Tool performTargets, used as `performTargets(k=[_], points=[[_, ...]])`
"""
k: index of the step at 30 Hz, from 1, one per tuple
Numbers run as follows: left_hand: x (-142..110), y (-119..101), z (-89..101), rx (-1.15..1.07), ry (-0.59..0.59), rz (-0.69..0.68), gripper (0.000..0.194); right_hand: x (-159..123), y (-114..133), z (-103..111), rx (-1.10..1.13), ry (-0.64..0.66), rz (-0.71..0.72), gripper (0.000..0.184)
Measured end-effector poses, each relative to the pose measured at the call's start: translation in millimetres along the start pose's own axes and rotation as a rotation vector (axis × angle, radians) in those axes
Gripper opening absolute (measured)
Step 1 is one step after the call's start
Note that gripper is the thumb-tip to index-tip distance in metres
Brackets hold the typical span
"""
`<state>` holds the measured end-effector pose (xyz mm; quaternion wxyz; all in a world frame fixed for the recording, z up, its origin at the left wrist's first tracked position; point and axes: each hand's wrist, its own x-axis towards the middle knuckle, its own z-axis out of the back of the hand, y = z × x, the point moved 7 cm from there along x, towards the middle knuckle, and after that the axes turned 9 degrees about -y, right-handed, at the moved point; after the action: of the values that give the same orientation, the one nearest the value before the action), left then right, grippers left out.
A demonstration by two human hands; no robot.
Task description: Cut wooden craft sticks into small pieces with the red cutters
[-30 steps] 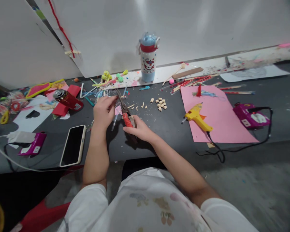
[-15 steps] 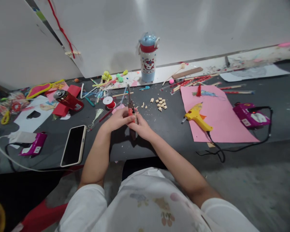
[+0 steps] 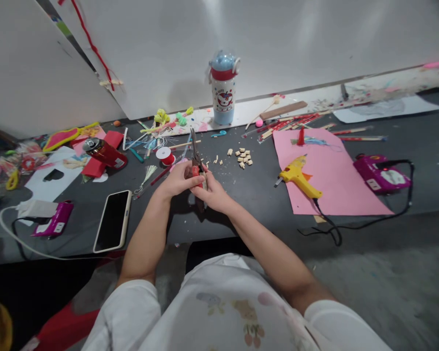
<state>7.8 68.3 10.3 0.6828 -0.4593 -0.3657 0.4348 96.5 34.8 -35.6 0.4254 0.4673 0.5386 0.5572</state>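
In front of my body, both hands meet around a dark metal tool with a red grip (image 3: 195, 157); its long narrow end points away from me, and whether it is shears or pliers I cannot make out. My left hand (image 3: 179, 180) has its fingers curled round the left side, thumb over the red part. From the right, my right hand (image 3: 214, 192) closes on the same tool, fingers partly hidden. Just beyond lie small cut wooden pieces (image 3: 244, 157) in a loose heap. A spool of red thread (image 3: 165, 156) stands to the left of the tool.
A bottle (image 3: 224, 90) stands at the back. To the right, a yellow glue gun (image 3: 300, 178) rests on pink paper (image 3: 344, 190), its cord trailing near a purple power adapter (image 3: 382, 173). Leftward are a phone (image 3: 112, 222), a red can (image 3: 106, 153) and craft scraps.
The tool and both hands have shifted very slightly, with the grip on it kept. The view has moved a little; the things on the table stay in place.
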Motion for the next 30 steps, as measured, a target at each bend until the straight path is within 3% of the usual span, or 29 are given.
performTargets(k=[7, 10, 13, 17, 19, 22, 25, 30], points=[[1, 0, -1.4, 0.044, 0.011, 0.028, 0.053, 0, 1, -1, 0.064, -0.014, -0.033, 0.073], [0, -4, 4.1, 0.082, -0.054, 0.002, 0.058, 1, -2, 2, 0.024, -0.058, -0.072, 0.065], [-2, -12, 24.8, 0.195, -0.274, -0.097, 0.054, 1, -6, 6, -0.042, -0.099, -0.114, 0.062], [-21, -33, 64.1, 0.568, -0.807, -0.284, 0.038, 1, -6, 8, -0.043, -0.101, -0.103, 0.04], [-30, -45, 70.2, 0.743, -0.952, -0.395, 0.026, 2, -7, 8, -0.075, -0.097, -0.113, 0.031], [-28, -51, 64.4, 0.853, -0.849, -0.509, 0.02, 1, -7, 7, -0.144, -0.081, -0.083, 0.025], [-23, -47, 59.6, 0.877, -0.733, -0.526, 0.021, 0, -6, 5, -0.153, -0.057, -0.047, 0.027], [-21, -46, 61.1, 0.887, -0.753, -0.503, 0.022, -4, -1, 4, -0.144, -0.03, -0.038, 0.029]])
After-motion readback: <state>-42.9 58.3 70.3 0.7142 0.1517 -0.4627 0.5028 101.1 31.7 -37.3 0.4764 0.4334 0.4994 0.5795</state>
